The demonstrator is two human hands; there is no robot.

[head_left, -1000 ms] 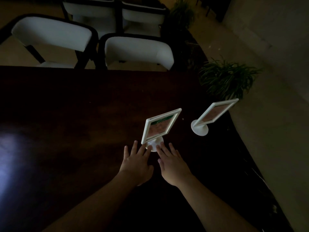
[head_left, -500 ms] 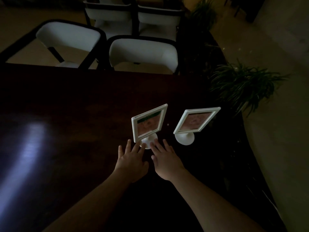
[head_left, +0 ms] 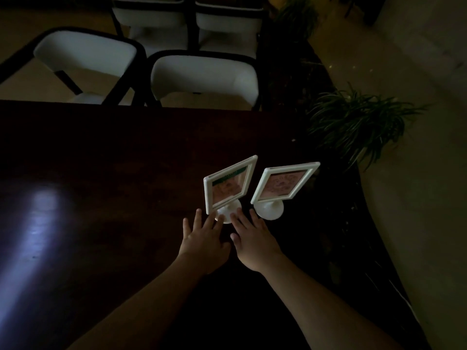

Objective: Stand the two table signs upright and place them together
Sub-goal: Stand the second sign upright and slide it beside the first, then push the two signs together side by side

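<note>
Two white-framed table signs stand upright on round white bases on the dark wooden table [head_left: 101, 157]. The left sign [head_left: 228, 184] has a green strip along its top; the right sign [head_left: 284, 184] stands close beside it, their bases a small gap apart. My left hand [head_left: 202, 242] lies flat on the table with fingers spread, fingertips touching the left sign's base. My right hand [head_left: 254, 238] is also flat and spread, fingertips at the same base and just short of the right sign's base. Neither hand grips anything.
Two white-cushioned chairs [head_left: 204, 77] stand at the table's far edge, with more behind. A potted plant [head_left: 358, 125] sits on the floor past the table's right edge, which curves close to the right sign. A light patch reflects on the table's left.
The gap between the two signs has closed: the left sign now stands close beside the right one. Both hands stayed at the left sign's base. The view shifted too.
</note>
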